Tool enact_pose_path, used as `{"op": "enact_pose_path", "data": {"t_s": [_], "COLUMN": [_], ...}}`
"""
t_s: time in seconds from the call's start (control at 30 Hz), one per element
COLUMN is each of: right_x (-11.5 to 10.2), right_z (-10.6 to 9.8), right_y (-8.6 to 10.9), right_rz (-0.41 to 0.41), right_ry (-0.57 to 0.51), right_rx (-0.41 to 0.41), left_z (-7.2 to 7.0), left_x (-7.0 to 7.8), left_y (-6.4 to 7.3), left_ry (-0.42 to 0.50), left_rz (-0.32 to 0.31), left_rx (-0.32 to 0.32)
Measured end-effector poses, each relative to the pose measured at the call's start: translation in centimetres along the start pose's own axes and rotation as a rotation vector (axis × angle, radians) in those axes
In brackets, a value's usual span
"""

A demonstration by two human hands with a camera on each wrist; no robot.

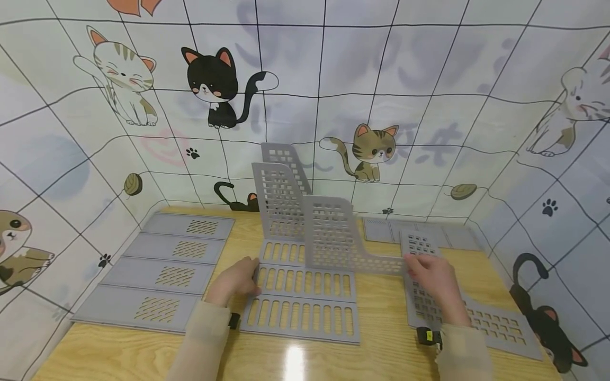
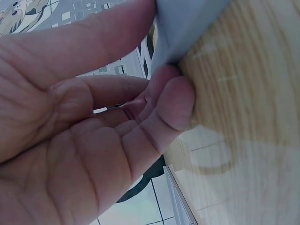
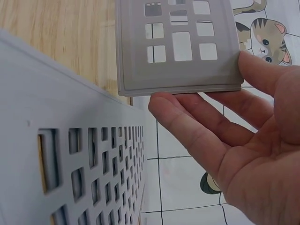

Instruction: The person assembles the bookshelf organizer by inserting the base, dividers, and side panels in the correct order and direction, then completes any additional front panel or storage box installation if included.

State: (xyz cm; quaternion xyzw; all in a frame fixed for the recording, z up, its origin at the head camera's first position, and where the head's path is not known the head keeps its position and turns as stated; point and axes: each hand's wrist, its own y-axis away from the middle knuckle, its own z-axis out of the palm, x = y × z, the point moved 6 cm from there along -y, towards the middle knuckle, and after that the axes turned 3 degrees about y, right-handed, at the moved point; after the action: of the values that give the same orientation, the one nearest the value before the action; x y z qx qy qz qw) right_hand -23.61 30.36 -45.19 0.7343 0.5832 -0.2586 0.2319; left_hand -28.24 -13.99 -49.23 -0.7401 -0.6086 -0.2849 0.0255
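Note:
My right hand (image 1: 431, 275) pinches the narrow end of a grey L-shaped perforated panel (image 3: 180, 75), thumb at one side and fingers underneath. This panel stands upright across the slotted grey base panel (image 1: 307, 299); whether its lower edge is seated in the base cannot be told. With my left hand (image 1: 238, 278) I grip the base's left edge, thumb and fingers about it in the left wrist view. Behind, two similar perforated panels, a nearer one (image 1: 282, 198) and a farther one (image 1: 281, 146), stand upright toward the back of the base.
Flat grey panels with slanted slots (image 1: 124, 278) lie in a row at left. Perforated panels (image 1: 410, 286) lie at right, one under my right hand. More flat panels (image 1: 452, 235) rest along the back. A cat-patterned sheet (image 1: 305, 69) encloses the wooden table (image 1: 381, 338).

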Motion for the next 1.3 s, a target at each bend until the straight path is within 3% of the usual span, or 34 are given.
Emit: {"op": "enact_pose_path", "data": {"t_s": [0.43,0.73,1.3], "right_x": [-0.6,-1.2,-2.6], "right_z": [0.3,1.4,2.5], "right_y": [0.2,0.2,0.2], "right_rz": [-0.017,-0.074,-0.095], "right_ry": [0.000,0.000,0.012], "right_rx": [-0.026,-0.063,-0.068], "left_z": [-0.2,-0.2,0.0], "left_x": [0.3,0.5,0.3], "left_y": [0.3,0.5,0.3], "left_ry": [-0.001,0.004,0.002], "left_rz": [0.025,0.044,0.015], "left_rx": [0.008,-0.014,-0.024]}}
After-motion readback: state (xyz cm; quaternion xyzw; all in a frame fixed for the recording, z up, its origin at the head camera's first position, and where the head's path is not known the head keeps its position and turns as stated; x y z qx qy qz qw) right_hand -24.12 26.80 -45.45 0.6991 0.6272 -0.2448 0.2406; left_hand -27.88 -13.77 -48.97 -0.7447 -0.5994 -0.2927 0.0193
